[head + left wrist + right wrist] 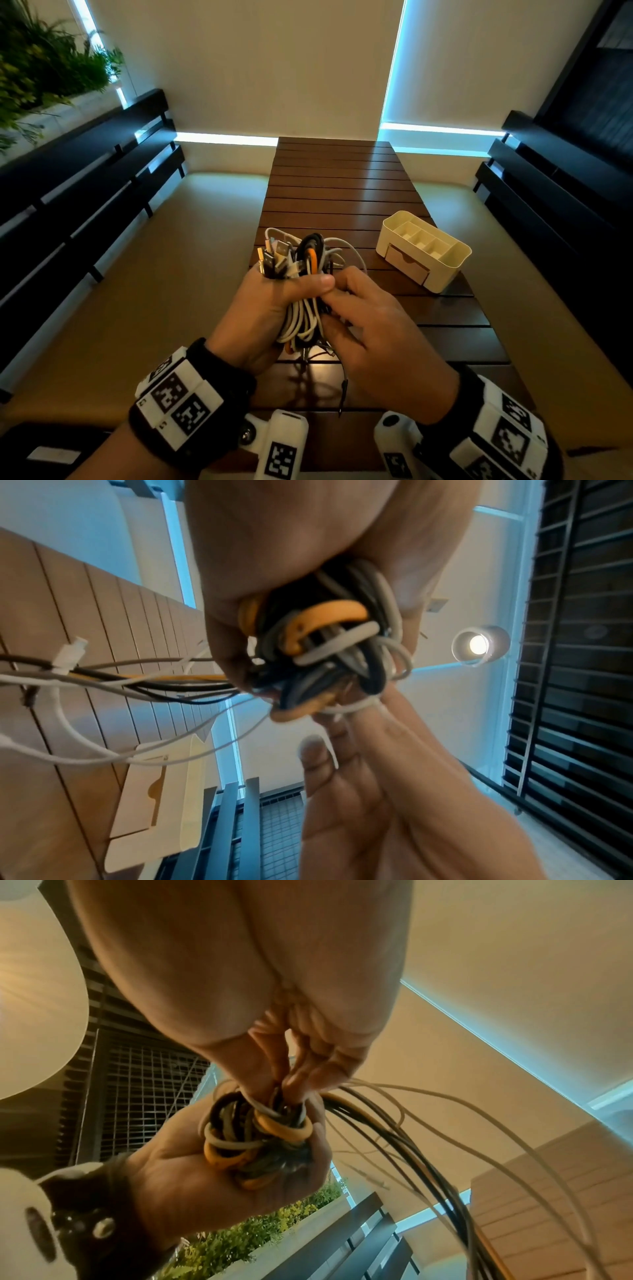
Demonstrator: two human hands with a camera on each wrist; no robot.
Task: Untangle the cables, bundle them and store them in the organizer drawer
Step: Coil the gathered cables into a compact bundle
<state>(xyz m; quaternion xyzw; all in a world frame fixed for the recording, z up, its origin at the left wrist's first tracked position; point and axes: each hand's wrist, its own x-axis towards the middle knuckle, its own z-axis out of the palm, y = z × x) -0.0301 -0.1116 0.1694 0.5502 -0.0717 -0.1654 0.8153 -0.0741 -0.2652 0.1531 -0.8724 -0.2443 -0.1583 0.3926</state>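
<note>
A bunch of white, black and orange cables point(301, 291) is held above the near part of the slatted wooden table point(342, 192). My left hand point(270, 301) grips the cable bundle point(318, 647) in its fist, thumb laid across the front; several plug ends stick up above the fist. My right hand point(363, 318) pinches strands on the bundle's right side, fingertips point(294, 1080) dug in among the cable loops point(260, 1131). A thin black strand hangs below. The cream organizer point(424, 250) stands to the right, its small front drawer point(406, 262) closed.
Dark slatted benches point(85, 192) run along both sides of the table, with pale floor between. Green plants point(44, 61) fill the far left corner. The far half of the table holds nothing I can see.
</note>
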